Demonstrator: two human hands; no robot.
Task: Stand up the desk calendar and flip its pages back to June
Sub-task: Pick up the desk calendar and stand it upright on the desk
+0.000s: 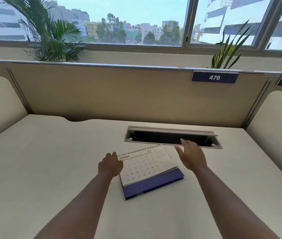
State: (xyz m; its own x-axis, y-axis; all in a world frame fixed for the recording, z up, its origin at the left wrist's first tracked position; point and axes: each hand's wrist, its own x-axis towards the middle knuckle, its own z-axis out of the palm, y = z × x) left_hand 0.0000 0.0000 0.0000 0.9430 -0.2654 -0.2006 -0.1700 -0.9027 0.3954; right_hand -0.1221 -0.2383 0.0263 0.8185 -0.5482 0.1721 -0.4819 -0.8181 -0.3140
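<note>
A spiral-bound desk calendar (147, 167) with a purple base lies low on the cream desk (50, 169), its wire spine toward the far side. The top page reads OCTOBER. My left hand (110, 165) grips the calendar's upper left corner at the spine and lifts that edge slightly off the desk. Just right of the calendar, beside its upper right corner, my right hand (191, 156) hovers with fingers spread and holds nothing. It does not touch the calendar.
An open cable slot (171, 137) with a raised metal flap is cut into the desk right behind the calendar. A beige partition (119, 94) labelled 476 closes the far edge. Curved side panels stand left and right. Plants sit behind the partition.
</note>
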